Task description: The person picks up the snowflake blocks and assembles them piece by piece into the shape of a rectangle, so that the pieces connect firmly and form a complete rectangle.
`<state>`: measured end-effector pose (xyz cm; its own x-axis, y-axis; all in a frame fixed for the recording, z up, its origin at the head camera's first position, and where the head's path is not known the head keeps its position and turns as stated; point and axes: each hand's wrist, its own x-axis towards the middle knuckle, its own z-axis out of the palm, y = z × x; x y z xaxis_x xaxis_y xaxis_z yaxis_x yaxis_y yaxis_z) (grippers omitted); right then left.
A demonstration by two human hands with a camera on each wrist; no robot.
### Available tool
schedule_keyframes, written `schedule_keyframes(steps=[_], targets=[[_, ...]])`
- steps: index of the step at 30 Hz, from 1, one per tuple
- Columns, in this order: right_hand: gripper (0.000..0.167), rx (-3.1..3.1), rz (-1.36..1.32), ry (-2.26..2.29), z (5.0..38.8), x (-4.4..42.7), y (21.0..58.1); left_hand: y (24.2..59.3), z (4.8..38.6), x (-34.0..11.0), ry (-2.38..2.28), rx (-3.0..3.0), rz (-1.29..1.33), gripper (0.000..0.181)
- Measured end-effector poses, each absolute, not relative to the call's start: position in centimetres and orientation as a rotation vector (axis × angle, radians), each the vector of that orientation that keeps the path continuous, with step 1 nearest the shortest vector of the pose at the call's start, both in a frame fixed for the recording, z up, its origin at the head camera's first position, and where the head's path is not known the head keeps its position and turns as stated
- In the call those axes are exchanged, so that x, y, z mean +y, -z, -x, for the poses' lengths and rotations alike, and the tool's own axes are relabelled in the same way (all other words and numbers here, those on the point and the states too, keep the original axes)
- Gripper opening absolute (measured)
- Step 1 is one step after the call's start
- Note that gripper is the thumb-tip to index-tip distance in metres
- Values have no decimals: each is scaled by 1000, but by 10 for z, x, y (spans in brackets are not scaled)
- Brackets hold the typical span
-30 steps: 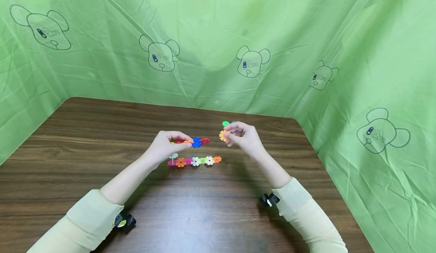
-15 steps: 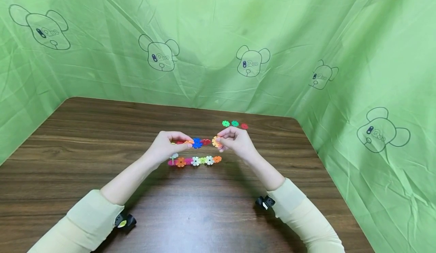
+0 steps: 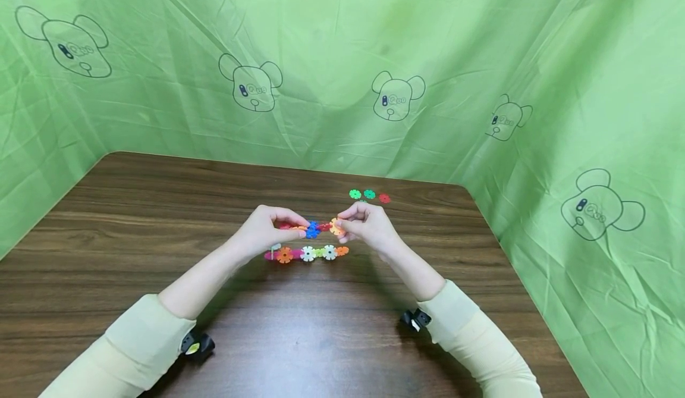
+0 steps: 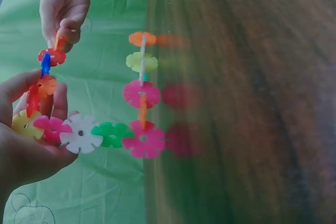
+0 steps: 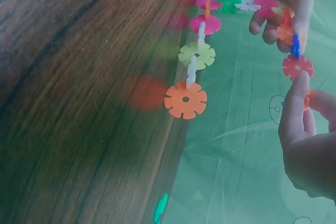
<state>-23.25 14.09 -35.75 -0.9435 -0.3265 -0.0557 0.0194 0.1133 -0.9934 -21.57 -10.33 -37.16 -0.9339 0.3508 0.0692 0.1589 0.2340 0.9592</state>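
Flower-shaped plastic discs are slotted together into one U-shaped chain. Its lower row, with a white disc point(image 3: 307, 254) and an orange end disc point(image 5: 186, 100), stands on the table. A short side of green point(image 4: 112, 135), white point(image 4: 81, 134) and pink discs rises to the raised upper row. My left hand point(image 3: 263, 231) pinches that row at an orange disc point(image 4: 46, 84) beside the blue disc point(image 3: 313, 229). Between finger and thumb, my right hand point(image 3: 370, 226) holds a light orange disc point(image 3: 335, 226) against the red disc point(image 5: 297, 66) ending the row. Fingers partly hide the contact.
Several loose discs lie behind the right hand, among them a light green disc point(image 3: 355, 194), a darker green disc point(image 3: 369, 194) and a red disc point(image 3: 384, 198). The brown wooden table point(image 3: 299, 338) is bordered by a green cloth point(image 3: 321, 130) at the back and sides.
The right hand has moved left with the light orange disc, bringing it up to the red disc. My left hand and the upper row have shifted slightly right and down.
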Motion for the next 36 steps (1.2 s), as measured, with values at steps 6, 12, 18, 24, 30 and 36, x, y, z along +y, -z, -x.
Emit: schedule_keyframes(steps=[6, 12, 18, 24, 30, 36], targets=[[15, 2131, 295, 1906, 232, 140, 359, 367, 220, -101, -1697, 2345, -512, 20], [15, 2133, 300, 1910, 232, 142, 359, 361, 222, -100, -1597, 2396, -557, 15], [15, 2117, 300, 1927, 230, 143, 354, 353, 221, -95, -1496, 2511, -646, 16], [16, 2096, 309, 1919, 228, 143, 352, 348, 221, -90, -1421, 2551, -748, 14], [19, 2095, 313, 1906, 224, 140, 351, 341, 219, -86, -1351, 2566, -765, 5], [23, 2064, 263, 1937, 219, 139, 352, 338, 218, -86, -1322, 2600, -794, 4]])
